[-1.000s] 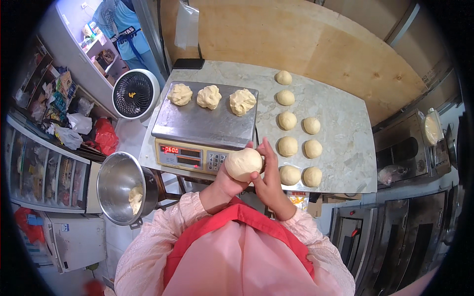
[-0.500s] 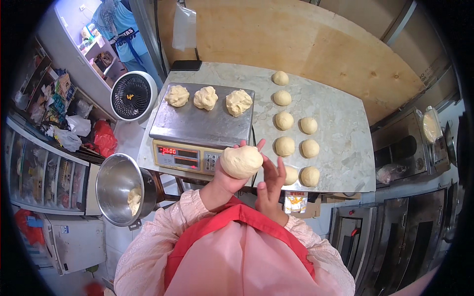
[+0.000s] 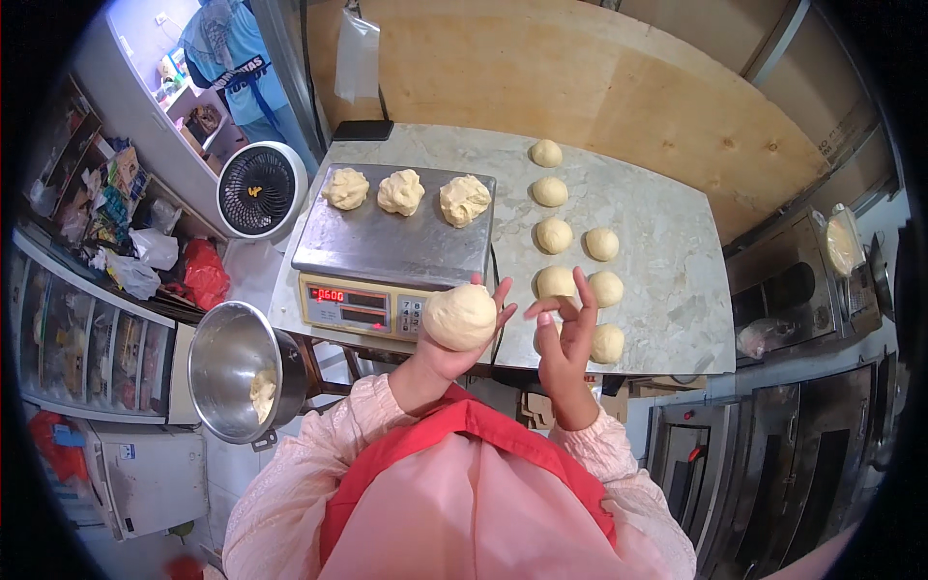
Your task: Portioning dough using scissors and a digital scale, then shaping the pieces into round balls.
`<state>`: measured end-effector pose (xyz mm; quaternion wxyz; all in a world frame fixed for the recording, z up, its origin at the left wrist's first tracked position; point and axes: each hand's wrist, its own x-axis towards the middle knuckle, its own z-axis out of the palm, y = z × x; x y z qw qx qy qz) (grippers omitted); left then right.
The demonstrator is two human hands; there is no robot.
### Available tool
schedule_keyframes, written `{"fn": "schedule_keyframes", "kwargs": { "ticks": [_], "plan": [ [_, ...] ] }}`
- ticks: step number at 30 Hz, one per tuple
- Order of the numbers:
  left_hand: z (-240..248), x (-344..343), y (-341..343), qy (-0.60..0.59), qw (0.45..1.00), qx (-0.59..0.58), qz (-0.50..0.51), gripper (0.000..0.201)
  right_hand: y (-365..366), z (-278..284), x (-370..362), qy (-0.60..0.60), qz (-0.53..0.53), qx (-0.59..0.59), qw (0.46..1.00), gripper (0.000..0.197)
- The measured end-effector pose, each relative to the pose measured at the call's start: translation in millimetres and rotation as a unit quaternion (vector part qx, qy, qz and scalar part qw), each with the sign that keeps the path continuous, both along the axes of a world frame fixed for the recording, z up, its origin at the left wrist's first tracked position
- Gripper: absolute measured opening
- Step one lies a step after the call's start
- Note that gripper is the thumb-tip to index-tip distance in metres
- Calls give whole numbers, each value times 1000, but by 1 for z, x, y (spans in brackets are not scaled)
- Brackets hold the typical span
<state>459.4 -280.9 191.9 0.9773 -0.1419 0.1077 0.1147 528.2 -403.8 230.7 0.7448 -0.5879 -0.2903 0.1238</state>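
My left hand (image 3: 437, 363) cradles a smooth, pale dough ball (image 3: 460, 318) in its upturned palm, just in front of the digital scale (image 3: 349, 303). Apart from that ball, my right hand (image 3: 566, 360) is raised with fingers spread and nothing in it. It partly covers the nearest balls of two rows of rounded dough balls (image 3: 554, 236) on the marbled table (image 3: 667, 280). Three rough dough lumps, a left one (image 3: 345, 188), a middle one (image 3: 401, 192) and a right one (image 3: 465, 200), rest on the scale's metal pan (image 3: 387, 246).
Below the table's left end, a deep steel bowl (image 3: 224, 338) holds a leftover piece of dough (image 3: 262, 394). A round fan (image 3: 257, 190) stands beside the scale. Plywood (image 3: 570, 68) walls off the table's back. Steel ovens (image 3: 773, 464) are at the right.
My right hand has drawn away from the dough ball, rightward and upward, with its fingers opening out. The ball has shifted slightly left in my left hand and looks rounder.
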Motion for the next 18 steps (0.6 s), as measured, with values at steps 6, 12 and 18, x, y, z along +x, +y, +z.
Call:
{"fn": "schedule_keyframes", "kwargs": {
  "ticks": [6, 12, 18],
  "plan": [
    [-24, -1, -4, -106, 990, -4, -94, 38, 6, -12, -6, -241, 17, -119, 963, 64],
    [-24, -4, 6, -47, 998, 18, 41, 36, -1, 0, 5, -243, 56, -138, 959, 67],
    [-18, -1, 13, -14, 999, 41, -9, 37, 2, -3, -18, -423, -37, -240, 873, 65]
  ]
}}
